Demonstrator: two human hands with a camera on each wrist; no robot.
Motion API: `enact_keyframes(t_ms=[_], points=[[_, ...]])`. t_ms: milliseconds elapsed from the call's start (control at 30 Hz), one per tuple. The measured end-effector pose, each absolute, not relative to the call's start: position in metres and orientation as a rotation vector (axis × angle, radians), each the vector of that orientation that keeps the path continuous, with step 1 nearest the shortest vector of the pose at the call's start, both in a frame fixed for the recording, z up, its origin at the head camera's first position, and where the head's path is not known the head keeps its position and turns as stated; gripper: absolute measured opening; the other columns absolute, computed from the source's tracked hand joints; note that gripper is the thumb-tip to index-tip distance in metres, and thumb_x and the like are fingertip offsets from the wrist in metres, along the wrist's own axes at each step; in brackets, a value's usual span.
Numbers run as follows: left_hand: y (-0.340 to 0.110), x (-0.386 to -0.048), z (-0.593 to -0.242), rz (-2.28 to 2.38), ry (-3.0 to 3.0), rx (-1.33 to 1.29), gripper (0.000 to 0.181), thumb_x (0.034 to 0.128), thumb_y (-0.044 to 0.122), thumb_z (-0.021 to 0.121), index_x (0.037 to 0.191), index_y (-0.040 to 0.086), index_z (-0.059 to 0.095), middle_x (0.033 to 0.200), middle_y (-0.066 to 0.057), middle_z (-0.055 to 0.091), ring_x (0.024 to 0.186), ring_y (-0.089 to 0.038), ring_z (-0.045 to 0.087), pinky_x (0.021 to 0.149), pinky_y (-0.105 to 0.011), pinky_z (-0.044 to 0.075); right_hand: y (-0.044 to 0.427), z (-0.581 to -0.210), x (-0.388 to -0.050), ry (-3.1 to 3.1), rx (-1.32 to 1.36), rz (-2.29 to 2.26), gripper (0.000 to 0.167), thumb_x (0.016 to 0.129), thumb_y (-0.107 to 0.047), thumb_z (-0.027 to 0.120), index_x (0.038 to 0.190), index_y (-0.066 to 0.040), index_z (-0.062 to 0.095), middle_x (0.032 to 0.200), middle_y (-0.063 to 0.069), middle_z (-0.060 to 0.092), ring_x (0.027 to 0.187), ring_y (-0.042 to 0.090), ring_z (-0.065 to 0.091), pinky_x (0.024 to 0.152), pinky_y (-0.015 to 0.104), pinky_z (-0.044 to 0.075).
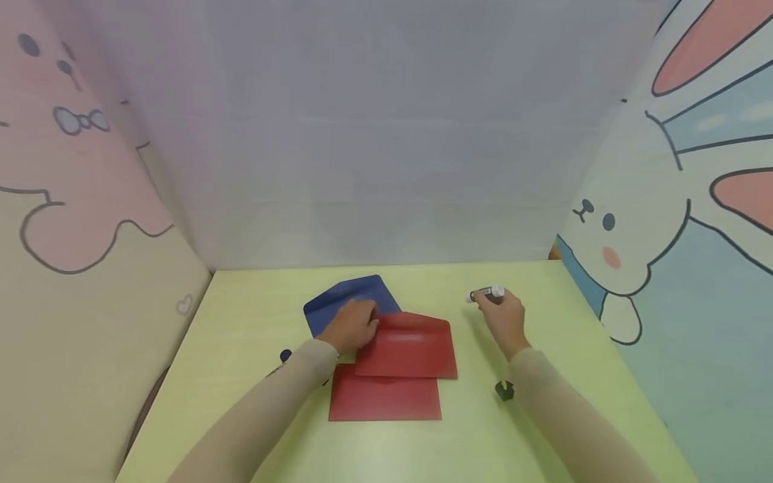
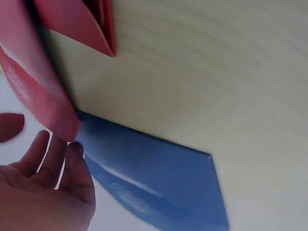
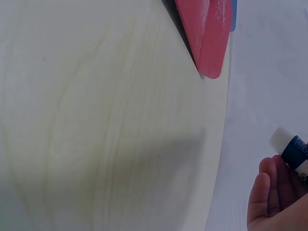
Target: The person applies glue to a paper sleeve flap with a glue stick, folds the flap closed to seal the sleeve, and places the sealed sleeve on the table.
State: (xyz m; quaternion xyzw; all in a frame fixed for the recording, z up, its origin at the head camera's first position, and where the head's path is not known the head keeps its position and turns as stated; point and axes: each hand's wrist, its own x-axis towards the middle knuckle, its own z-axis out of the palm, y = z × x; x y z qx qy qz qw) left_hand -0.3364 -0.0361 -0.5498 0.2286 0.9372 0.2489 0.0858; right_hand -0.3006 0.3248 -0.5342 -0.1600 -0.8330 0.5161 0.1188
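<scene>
My left hand (image 1: pixel 350 327) holds the left edge of an upper red envelope (image 1: pixel 410 349), whose flap points away from me. In the left wrist view, the fingertips touch a corner of this red envelope (image 2: pixel 60 118), and the thumb stands apart at the left. A second red envelope (image 1: pixel 384 399) lies partly beneath it on the near side. Behind the left hand is a blue envelope (image 1: pixel 356 295), partly covered. Raised at the right, my right hand (image 1: pixel 506 320) grips a glue stick (image 1: pixel 486 294) with white ends and a dark label; the right wrist view shows only part of it.
All this is over a pale yellow wooden table (image 1: pixel 253 302). A small dark object (image 1: pixel 504 390) shows beside the right sleeve, and a dark round one (image 1: pixel 286 355) beside the left sleeve. Pale walls enclose the back and sides, with a cartoon rabbit (image 1: pixel 640 221) on the right.
</scene>
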Motion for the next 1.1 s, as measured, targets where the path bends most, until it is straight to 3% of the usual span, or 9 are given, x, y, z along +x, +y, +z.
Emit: enact_keyframes(t_ms=[133, 200, 300, 433, 667, 767, 900, 1000, 1100], points=[[-0.027, -0.327, -0.548, 0.525, 2.754, 0.801, 0.077, 0.1087, 0.040, 0.077, 0.172, 0.003, 0.053, 0.170, -0.021, 0.063, 0.165, -0.046, 0.051, 0.136, -0.075, 0.039, 0.323, -0.536, -0.300, -2.438, -0.456, 1.493, 0.033, 0.108, -0.036, 0.080, 0.112, -0.003, 0.081, 0.102, 0.009, 0.086, 0.085, 0.005, 0.070, 0.078, 0.021, 0.053], [-0.022, -0.324, -0.550, 0.440, 2.731, 0.841, 0.092, 0.1052, 0.047, 0.084, 0.178, 0.005, 0.046, 0.173, -0.019, 0.059, 0.167, -0.044, 0.049, 0.138, -0.070, 0.039, 0.323, -0.536, -0.299, -2.449, -0.466, 1.492, 0.034, 0.109, -0.036, 0.080, 0.113, -0.003, 0.080, 0.103, 0.010, 0.086, 0.086, 0.005, 0.069, 0.079, 0.021, 0.052], [-0.016, -0.318, -0.552, 0.371, 2.746, 0.872, 0.099, 0.1001, 0.049, 0.093, 0.178, 0.008, 0.047, 0.167, -0.016, 0.062, 0.161, -0.040, 0.053, 0.133, -0.065, 0.044, 0.322, -0.536, -0.297, -2.464, -0.481, 1.498, 0.035, 0.109, -0.037, 0.080, 0.114, -0.003, 0.080, 0.104, 0.010, 0.086, 0.087, 0.006, 0.069, 0.079, 0.022, 0.053], [-0.014, -0.311, -0.554, 0.341, 2.809, 0.941, 0.086, 0.0996, 0.041, 0.096, 0.170, 0.012, 0.056, 0.155, -0.011, 0.066, 0.148, -0.034, 0.058, 0.125, -0.060, 0.049, 0.323, -0.537, -0.297, -2.466, -0.485, 1.504, 0.034, 0.108, -0.037, 0.080, 0.114, -0.004, 0.080, 0.102, 0.007, 0.086, 0.088, 0.008, 0.070, 0.079, 0.023, 0.053], [-0.014, -0.299, -0.555, 0.388, 2.778, 1.103, 0.035, 0.1103, 0.020, 0.083, 0.144, 0.018, 0.074, 0.125, -0.003, 0.070, 0.113, -0.020, 0.063, 0.102, -0.042, 0.059, 0.322, -0.541, -0.298, -2.459, -0.477, 1.497, 0.033, 0.107, -0.037, 0.080, 0.111, -0.004, 0.080, 0.096, 0.004, 0.084, 0.086, 0.009, 0.069, 0.077, 0.024, 0.053], [-0.016, -0.299, -0.556, 0.516, 2.646, 1.069, 0.034, 0.1149, 0.011, 0.071, 0.147, 0.019, 0.077, 0.126, -0.004, 0.075, 0.115, -0.021, 0.070, 0.106, -0.042, 0.063, 0.320, -0.542, -0.299, -2.470, -0.472, 1.505, 0.033, 0.108, -0.037, 0.080, 0.112, -0.004, 0.080, 0.097, 0.005, 0.085, 0.086, 0.009, 0.068, 0.076, 0.023, 0.053], [-0.013, -0.306, -0.559, 0.717, 2.525, 0.900, 0.032, 0.1182, 0.012, 0.062, 0.145, 0.016, 0.079, 0.136, -0.005, 0.080, 0.130, -0.025, 0.074, 0.118, -0.047, 0.061, 0.318, -0.541, -0.299, -2.473, -0.461, 1.500, 0.033, 0.108, -0.036, 0.080, 0.113, -0.004, 0.081, 0.099, 0.007, 0.085, 0.087, 0.011, 0.069, 0.076, 0.023, 0.053], [-0.001, -0.309, -0.559, 0.802, 2.535, 0.717, 0.026, 0.1206, 0.025, 0.060, 0.126, 0.010, 0.081, 0.119, -0.007, 0.081, 0.113, -0.025, 0.075, 0.106, -0.045, 0.061, 0.315, -0.541, -0.298, -2.465, -0.456, 1.495, 0.033, 0.107, -0.036, 0.080, 0.113, -0.004, 0.081, 0.100, 0.008, 0.085, 0.087, 0.010, 0.069, 0.077, 0.023, 0.053], [0.018, -0.305, -0.561, 0.716, 2.672, 0.563, 0.041, 0.1211, 0.041, 0.057, 0.101, 0.010, 0.074, 0.091, -0.006, 0.072, 0.085, -0.024, 0.066, 0.085, -0.042, 0.055, 0.312, -0.542, -0.296, -2.469, -0.465, 1.506, 0.033, 0.107, -0.037, 0.080, 0.114, -0.004, 0.081, 0.101, 0.007, 0.086, 0.086, 0.007, 0.070, 0.077, 0.022, 0.053]])
